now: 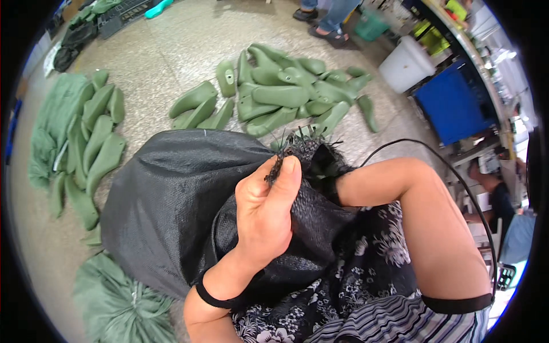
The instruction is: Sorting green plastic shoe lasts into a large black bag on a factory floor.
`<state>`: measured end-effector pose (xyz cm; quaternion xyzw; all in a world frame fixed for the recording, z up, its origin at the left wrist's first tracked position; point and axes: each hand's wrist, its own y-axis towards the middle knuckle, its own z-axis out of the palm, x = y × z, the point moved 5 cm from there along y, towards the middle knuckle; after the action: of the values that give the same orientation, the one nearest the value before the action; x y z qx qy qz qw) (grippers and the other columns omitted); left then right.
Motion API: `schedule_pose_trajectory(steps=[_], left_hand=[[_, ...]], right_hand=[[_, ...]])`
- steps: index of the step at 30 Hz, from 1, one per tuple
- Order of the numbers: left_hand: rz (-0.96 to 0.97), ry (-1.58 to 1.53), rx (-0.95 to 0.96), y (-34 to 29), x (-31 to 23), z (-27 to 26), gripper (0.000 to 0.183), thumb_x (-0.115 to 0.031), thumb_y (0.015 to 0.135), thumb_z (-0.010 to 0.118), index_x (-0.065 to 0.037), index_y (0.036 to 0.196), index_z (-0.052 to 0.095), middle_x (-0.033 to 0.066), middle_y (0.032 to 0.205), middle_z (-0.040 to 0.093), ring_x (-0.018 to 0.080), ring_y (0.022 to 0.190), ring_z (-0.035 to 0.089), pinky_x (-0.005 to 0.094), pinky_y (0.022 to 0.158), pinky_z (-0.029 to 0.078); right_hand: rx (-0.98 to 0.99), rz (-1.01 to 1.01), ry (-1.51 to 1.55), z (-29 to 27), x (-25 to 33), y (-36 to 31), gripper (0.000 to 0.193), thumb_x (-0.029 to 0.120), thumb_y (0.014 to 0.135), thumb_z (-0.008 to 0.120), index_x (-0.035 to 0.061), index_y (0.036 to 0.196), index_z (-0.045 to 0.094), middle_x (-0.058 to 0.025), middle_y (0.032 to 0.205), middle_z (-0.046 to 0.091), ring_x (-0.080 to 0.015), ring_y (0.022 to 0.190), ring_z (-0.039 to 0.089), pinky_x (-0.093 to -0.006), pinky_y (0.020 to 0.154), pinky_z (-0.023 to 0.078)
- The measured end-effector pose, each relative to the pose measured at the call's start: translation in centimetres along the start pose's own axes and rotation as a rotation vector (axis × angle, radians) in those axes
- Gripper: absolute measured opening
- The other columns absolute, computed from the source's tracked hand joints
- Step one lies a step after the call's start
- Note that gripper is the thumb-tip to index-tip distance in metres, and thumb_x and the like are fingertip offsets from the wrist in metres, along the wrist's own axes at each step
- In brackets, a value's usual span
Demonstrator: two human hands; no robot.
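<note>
A large black woven sack (166, 194) bulges in front of me, over my lap. My left hand (264, 211) is closed on its frayed rim, thumb on top, gathering the loose black threads. Beside it, my right forearm (372, 186) reaches down into the sack's mouth, so the right hand and its fingers are hidden inside. A bit of green shows within the opening. Just beyond the sack, a pile of green shoe lasts (280, 96) lies on the floor.
More green shoe lasts (98, 140) spill by a green mesh sack (48, 131) at left. A tied green sack (114, 303) sits lower left. A blue bin (454, 103) and white bucket (406, 64) stand right. A black cable (452, 166) arcs past my arm. A person's legs (337, 17) are far off.
</note>
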<state>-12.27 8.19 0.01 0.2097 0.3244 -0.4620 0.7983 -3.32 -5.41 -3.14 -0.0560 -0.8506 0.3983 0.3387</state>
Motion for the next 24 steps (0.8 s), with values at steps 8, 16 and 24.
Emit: schedule_pose_trajectory(steps=[8, 16, 24], left_hand=[[-0.054, -0.25, -0.231, -0.5, 0.3, -6.0, 0.023, -0.019, 0.095, 0.05, 0.0, 0.095, 0.063, 0.0029, 0.089, 0.064, 0.0078, 0.079, 0.057, 0.0225, 0.073, 0.044], [-0.105, -0.031, -0.53, 5.1, 3.9, -5.2, 0.022, -0.023, 0.094, 0.052, -0.002, 0.094, 0.06, 0.0024, 0.088, 0.063, 0.0106, 0.081, 0.058, 0.0263, 0.073, 0.048], [-0.084, 0.123, -0.975, 6.5, 6.9, -6.5, 0.029, -0.025, 0.093, 0.051, -0.001, 0.106, 0.059, 0.0088, 0.102, 0.063, 0.0195, 0.09, 0.062, 0.0328, 0.08, 0.051]], right_hand=[[0.311, 0.292, 0.585, -3.2, -7.3, -0.2, 0.036, 0.018, 0.089, 0.054, -0.0047, 0.118, 0.053, -0.0156, 0.114, 0.06, -0.0223, 0.108, 0.056, -0.0326, 0.088, 0.047], [-0.846, 0.235, -0.26, -14.5, -29.8, -1.5, 0.046, 0.023, 0.076, 0.069, -0.0014, 0.111, 0.053, -0.0172, 0.089, 0.064, -0.0327, 0.085, 0.062, -0.0414, 0.076, 0.049], [-0.565, 0.196, -0.322, -19.4, -39.3, 10.5, 0.053, 0.028, 0.066, 0.076, 0.0001, 0.105, 0.053, -0.0229, 0.092, 0.062, -0.0392, 0.09, 0.058, -0.0444, 0.077, 0.046]])
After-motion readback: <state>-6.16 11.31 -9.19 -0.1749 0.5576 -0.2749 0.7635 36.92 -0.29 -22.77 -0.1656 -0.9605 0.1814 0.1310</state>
